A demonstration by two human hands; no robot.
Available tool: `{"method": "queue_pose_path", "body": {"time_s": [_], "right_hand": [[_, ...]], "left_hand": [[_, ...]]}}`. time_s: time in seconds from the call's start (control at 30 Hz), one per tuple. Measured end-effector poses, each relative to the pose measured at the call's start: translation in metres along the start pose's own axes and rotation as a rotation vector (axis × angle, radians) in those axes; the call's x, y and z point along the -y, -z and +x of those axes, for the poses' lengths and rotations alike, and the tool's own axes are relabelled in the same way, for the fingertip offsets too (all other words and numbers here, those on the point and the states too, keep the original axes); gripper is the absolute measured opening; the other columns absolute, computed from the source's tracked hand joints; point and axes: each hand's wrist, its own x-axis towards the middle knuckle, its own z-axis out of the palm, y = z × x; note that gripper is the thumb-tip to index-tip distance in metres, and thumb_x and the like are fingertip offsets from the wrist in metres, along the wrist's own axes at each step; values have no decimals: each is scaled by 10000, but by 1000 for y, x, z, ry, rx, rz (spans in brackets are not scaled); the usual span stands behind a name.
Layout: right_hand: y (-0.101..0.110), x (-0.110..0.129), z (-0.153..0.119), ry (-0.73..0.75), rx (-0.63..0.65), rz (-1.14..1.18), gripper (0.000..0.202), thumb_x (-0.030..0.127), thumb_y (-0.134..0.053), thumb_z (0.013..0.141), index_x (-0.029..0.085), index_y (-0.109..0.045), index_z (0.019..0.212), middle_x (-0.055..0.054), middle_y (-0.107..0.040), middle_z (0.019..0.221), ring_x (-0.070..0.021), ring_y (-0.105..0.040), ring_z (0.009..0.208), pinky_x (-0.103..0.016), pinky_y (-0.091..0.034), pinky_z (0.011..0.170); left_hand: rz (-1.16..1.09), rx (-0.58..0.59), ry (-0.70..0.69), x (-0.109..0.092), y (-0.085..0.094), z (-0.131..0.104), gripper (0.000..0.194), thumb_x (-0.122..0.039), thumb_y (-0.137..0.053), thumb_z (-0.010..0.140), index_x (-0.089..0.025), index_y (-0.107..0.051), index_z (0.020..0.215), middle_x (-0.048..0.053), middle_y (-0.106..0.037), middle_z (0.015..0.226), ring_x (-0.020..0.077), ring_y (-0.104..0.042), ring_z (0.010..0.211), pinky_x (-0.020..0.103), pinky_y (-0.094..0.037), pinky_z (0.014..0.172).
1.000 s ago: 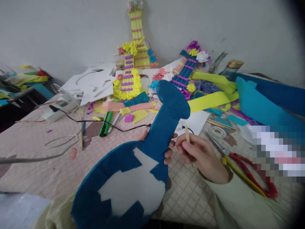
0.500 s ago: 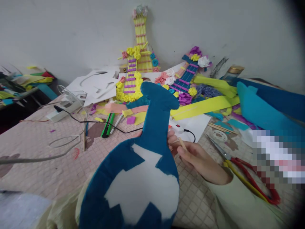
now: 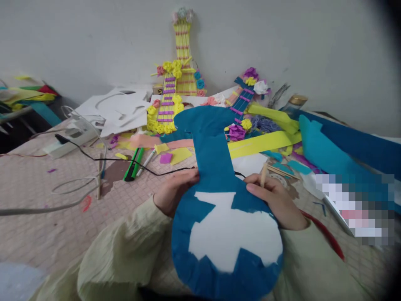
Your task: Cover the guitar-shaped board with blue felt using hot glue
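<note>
A guitar-shaped cutout (image 3: 213, 163), covered in dark blue paper around a bare white middle, stands tilted in front of me with its neck away from me. My left hand (image 3: 175, 188) grips its left edge where the neck meets the body; some fingers are hidden behind it. On the right edge, my right hand (image 3: 278, 200) pinches the body below the neck. A short wooden stick (image 3: 263, 174) pokes up from between that hand's fingers. Behind the neck, a black cord (image 3: 156, 172) runs to a tool that is now hidden.
Decorated paper guitars, one with yellow flowers (image 3: 169, 100) and one blue (image 3: 241, 104), lean at the back. A green cutter (image 3: 134, 164) and a pen (image 3: 146, 162) lie left of the neck. Red scissors handles (image 3: 326, 234) show beside my right sleeve. A power strip (image 3: 70, 140) sits far left.
The cutout has swung to the right and its body has turned more squarely to me. My left hand has come into view at its edge. My right hand has moved onto its right side.
</note>
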Motion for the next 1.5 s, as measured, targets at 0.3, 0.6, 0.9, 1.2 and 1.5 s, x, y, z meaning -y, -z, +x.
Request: {"method": "queue_pose_path", "body": {"time_s": [0.3,0.6,0.9,1.2,1.5], "right_hand": [[-3,-4,3,56,-37,-27,201,368,-670,624,179,-608,654,34,-495,543,-89,-437,502,-206,-335,451],[-4,-5,3,71,-53,-40,200,370,-666,621,178,-614,644,30,-492,553,-92,-425,522,-213,-331,473],[-6,-11,6,55,-11,-9,242,406,-677,643,175,-623,691,39,-488,552,-85,-430,517,-208,-327,471],[-1,-11,14,271,-159,281,267,466,-461,830,233,-567,905,19,-555,683,-100,-502,615,-208,-380,524],[40,-8,17,359,-373,-342,311,447,-434,838,173,-582,845,21,-483,578,-104,-444,487,-235,-359,480]], "left_hand": [[153,44,-67,6,3,3,232,-183,-619,741,-153,-669,966,57,-709,880,188,-665,755,275,-514,693],[364,-15,-162,7,7,4,240,-237,-610,752,-182,-667,978,21,-699,873,141,-635,756,210,-479,673],[447,-25,-115,4,11,6,261,-275,-646,725,-166,-626,961,0,-661,735,101,-592,623,174,-449,557],[500,-64,-115,-12,14,4,256,-242,-696,668,-151,-608,891,-4,-665,715,108,-608,612,191,-473,566],[454,-166,-73,-23,22,-15,378,-263,-729,634,-154,-625,980,32,-699,779,130,-630,606,205,-499,562]]}}
